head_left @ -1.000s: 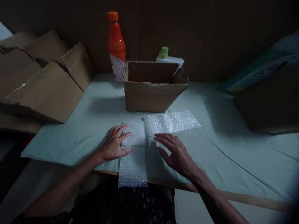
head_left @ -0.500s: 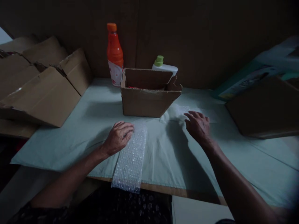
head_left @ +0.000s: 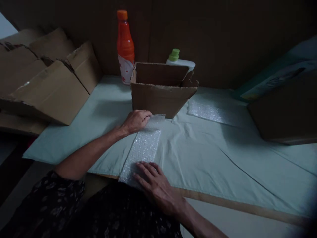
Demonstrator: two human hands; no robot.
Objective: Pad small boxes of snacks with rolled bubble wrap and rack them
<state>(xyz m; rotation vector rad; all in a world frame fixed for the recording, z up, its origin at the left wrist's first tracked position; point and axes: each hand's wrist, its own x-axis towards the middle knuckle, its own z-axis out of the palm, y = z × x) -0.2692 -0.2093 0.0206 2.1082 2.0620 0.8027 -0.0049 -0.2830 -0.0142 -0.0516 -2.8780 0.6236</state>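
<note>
While the second sheet of bubble wrap [head_left: 210, 112] now lies set aside to the right of the open carton [head_left: 160, 96], the near strip of bubble wrap [head_left: 143, 148] has been drawn fully onto the bench [head_left: 223, 158], where half a second ago it hung over the front edge. The right hand [head_left: 155, 183], brought back from the far sheet, is laid flat with fingers spread on the strip's near end, right at the bench edge. The left hand [head_left: 136, 120] is curled loosely over the far end, which is curling up just before the carton; a firm pinch cannot be told. The strip is thus pinned at both ends, judged ready for smoothing or folding. Open cloth is left to the right; flattened cartons [head_left: 49, 86] crowd the left, and an orange bottle [head_left: 125, 46] and a green-capped bottle [head_left: 178, 59] stand behind.
</note>
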